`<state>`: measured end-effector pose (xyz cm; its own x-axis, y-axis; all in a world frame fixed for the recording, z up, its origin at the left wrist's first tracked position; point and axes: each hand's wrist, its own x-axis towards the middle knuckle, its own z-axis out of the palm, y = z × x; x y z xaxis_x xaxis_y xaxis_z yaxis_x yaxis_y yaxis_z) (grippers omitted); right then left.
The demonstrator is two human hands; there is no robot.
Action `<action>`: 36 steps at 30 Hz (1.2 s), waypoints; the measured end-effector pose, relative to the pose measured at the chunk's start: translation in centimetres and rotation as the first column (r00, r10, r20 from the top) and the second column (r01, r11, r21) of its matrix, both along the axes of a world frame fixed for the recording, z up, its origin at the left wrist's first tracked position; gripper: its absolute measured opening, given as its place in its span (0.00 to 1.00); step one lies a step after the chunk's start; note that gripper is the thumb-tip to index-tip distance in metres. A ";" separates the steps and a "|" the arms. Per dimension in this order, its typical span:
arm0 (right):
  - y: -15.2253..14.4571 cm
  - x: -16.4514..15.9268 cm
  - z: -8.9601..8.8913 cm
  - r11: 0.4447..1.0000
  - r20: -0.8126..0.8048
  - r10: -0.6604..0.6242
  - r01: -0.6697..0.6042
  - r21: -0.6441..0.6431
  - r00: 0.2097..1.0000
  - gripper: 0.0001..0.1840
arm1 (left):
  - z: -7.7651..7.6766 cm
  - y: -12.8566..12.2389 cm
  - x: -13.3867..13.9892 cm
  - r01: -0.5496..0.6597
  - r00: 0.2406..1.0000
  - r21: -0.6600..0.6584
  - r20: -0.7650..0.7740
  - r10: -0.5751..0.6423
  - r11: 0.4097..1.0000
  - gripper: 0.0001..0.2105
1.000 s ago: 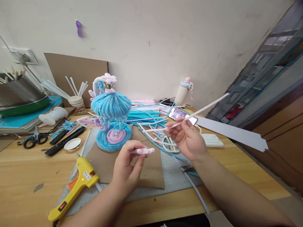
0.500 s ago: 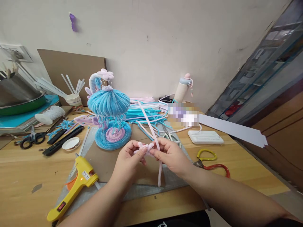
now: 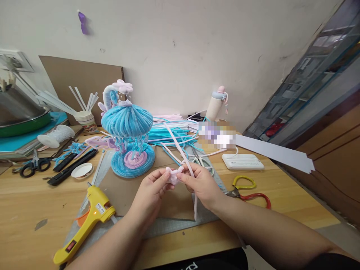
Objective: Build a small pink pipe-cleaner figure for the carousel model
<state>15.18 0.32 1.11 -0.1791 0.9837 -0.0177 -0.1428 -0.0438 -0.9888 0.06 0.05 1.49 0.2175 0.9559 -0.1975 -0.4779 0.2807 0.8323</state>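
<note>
Between my two hands is a small piece of bent pale pink pipe cleaner (image 3: pixel 174 175), pinched at both sides. My left hand (image 3: pixel 154 187) is closed on its left end with thumb and fingertips. My right hand (image 3: pixel 203 184) grips the right end, and a long pale pink strand (image 3: pixel 176 143) runs up and down through its fingers. Behind them stands a blue fuzzy jellyfish model (image 3: pixel 127 120) on a round blue and pink coiled base (image 3: pixel 135 160). Under my hands lies a brown cardboard sheet (image 3: pixel 171 204).
A yellow glue gun (image 3: pixel 94 210) with a lit light lies left of my arm. Red-and-yellow-handled scissors (image 3: pixel 247 193) and a white power bank (image 3: pixel 242 161) lie at right. Blue pipe cleaners (image 3: pixel 168 135), a bottle (image 3: pixel 215 105) and a paper cup (image 3: pixel 86 120) stand or lie behind.
The small pink piece has turned and shows more of its face between my fingertips. The long strand's lower end has swung slightly right. The view has shifted a little.
</note>
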 end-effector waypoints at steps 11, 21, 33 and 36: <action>-0.1 0.8 0.8 0.988 0.221 -0.024 -0.012 0.157 0.975 0.10 | 0.5 0.0 -0.5 0.079 0.996 -0.054 -0.023 -0.081 0.995 0.08; -1.2 0.5 0.3 0.929 0.501 -0.082 -0.116 0.352 0.862 0.08 | 0.2 -0.2 -0.1 0.045 0.998 0.039 -0.039 -0.044 0.998 0.08; 0.0 0.7 0.8 0.987 0.193 -0.032 0.001 0.160 0.981 0.11 | 0.8 0.1 -0.7 0.151 0.937 0.264 -0.345 -0.053 0.953 0.09; 0.0 0.6 0.8 0.992 0.180 -0.019 -0.004 0.129 0.983 0.12 | 0.6 0.2 -0.8 0.165 0.936 0.273 -0.345 -0.063 0.948 0.09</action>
<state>15.75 0.28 1.88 -0.1770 0.9812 0.0772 0.0387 0.0853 -0.9956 -0.71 0.29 2.06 0.2999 0.9539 0.0085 -0.1433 0.0362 0.9890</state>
